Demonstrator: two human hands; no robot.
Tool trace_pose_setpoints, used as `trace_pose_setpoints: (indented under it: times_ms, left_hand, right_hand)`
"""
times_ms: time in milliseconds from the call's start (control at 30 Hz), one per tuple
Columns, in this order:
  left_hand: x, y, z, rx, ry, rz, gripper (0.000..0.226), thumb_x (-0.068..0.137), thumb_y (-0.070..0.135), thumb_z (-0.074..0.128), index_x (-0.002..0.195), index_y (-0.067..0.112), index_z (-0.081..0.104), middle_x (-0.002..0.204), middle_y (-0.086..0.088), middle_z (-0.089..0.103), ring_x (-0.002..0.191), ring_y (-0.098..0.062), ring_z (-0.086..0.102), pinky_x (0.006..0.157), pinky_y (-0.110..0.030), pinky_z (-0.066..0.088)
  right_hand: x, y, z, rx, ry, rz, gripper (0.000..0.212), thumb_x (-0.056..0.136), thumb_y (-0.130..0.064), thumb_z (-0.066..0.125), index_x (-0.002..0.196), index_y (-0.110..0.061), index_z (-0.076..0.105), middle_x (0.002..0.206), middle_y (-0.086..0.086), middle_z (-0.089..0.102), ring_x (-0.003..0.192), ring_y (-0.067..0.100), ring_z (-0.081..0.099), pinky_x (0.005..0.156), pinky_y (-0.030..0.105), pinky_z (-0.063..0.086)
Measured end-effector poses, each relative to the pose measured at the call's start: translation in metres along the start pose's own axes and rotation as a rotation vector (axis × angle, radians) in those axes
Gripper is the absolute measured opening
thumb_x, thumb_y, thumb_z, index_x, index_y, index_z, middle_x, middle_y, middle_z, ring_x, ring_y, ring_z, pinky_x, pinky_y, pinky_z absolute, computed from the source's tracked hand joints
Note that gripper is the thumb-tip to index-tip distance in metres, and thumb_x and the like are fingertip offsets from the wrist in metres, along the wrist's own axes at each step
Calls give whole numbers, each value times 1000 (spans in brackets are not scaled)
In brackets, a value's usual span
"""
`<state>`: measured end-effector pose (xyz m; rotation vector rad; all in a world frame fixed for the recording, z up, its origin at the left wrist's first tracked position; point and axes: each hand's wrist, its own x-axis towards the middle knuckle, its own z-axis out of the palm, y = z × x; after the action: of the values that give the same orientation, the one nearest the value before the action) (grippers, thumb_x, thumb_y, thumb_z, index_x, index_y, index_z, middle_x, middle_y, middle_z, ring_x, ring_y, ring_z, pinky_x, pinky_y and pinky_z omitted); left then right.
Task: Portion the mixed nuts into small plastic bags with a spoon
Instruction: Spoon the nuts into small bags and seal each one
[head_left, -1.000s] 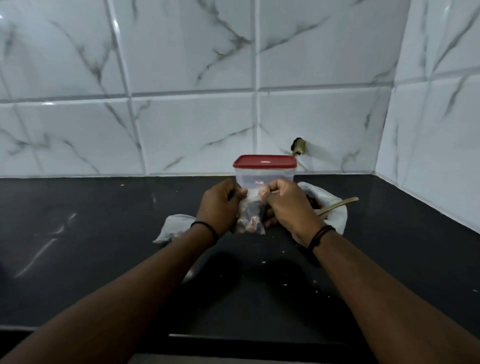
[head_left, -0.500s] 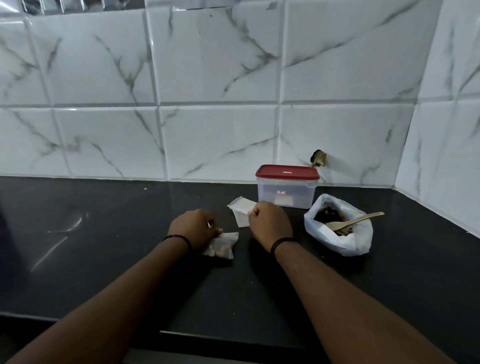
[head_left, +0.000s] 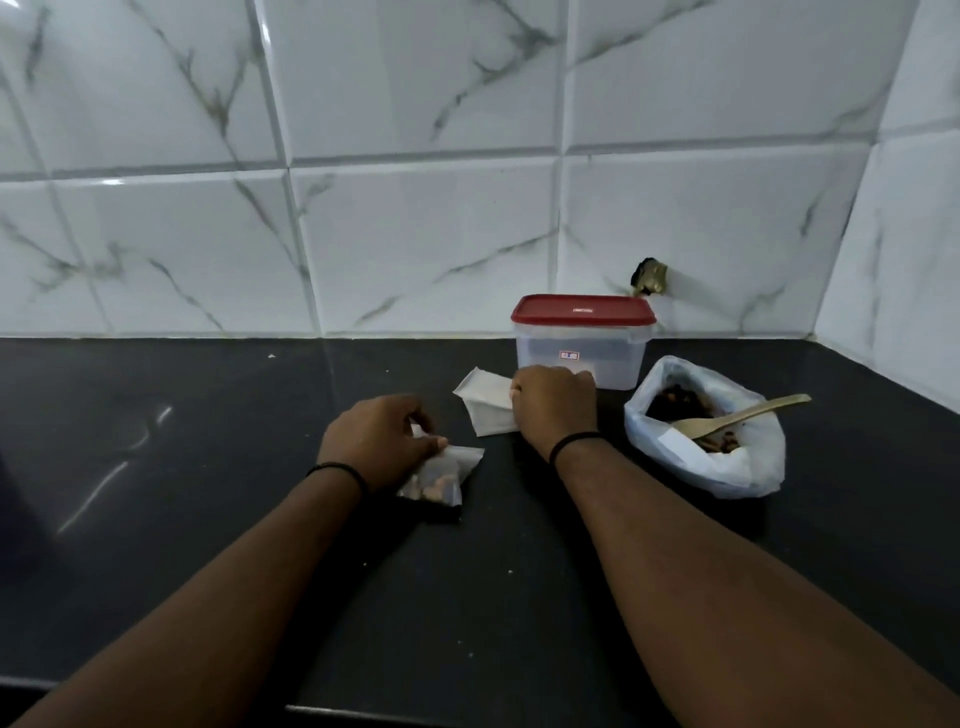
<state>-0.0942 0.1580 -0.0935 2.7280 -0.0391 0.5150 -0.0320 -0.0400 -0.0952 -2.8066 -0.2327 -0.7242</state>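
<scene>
Nearest, on the dark worktop (head_left: 467, 597), lay a filled bag (head_left: 439, 475) with nuts showing through the film, gripped at its upper edge by the left hand (head_left: 376, 441), fingers curled on the plastic. Best set down flat and let go only once the mouth looked sealed, so nothing spilled; whether sealed could not be told. Just beyond, touching the right hand (head_left: 553, 402), sat a small stack of empty bags (head_left: 485, 408); fingers curled at its near edge, apparently pinching a sheet, though the fingertips were hidden. Worth peeling off a single bag, not two stuck together, and rubbing the mouth open before reaching for the spoon. To the right, well apart from both hands, stood the open sack of nuts (head_left: 711, 452), the wooden spoon (head_left: 737, 418) propped inside, handle pointing away to the right. Farthest back, against the tiles, a lidded tub (head_left: 582, 340) with a red lid, closed.
</scene>
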Motion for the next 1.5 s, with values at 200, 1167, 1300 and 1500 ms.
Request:
trace_pose_setpoints:
  times_ms: [200,1167,1300,1500]
  left_hand:
    - [-3,3,0,-4,16,-36,18,78,51,71,83,35,66,76,14,59,83,-12,61,63,-26,38]
    - [36,88,27,-267,153,-342,61,91,63,39,90,9,67,92,-13,69,90,-34,63,72,-35,43]
    - [40,86,24,-425,188,-322,64,92,64,39,72,7,59,69,-9,63,66,-29,59,61,-33,42]
    - [30,92,15,-1131,-220,-408,63,90,65,45,91,6,67,77,-10,72,47,-17,55,39,-19,30]
  right_hand:
    - [-9,0,-2,-147,-103,-48,25,97,-35,52,113,-25,69,117,2,65,115,27,49,97,46,34]
    - [-50,33,-54,498,-70,-60,24,78,-32,81,73,-14,67,78,-3,68,75,12,61,70,29,48]
    - [-42,36,-55,407,146,51,25,88,-32,71,76,-19,54,78,-1,66,76,20,61,69,34,50]
    - [-40,34,-56,450,205,-63,17,89,-19,69,80,-17,55,77,-1,66,74,19,60,66,36,50]
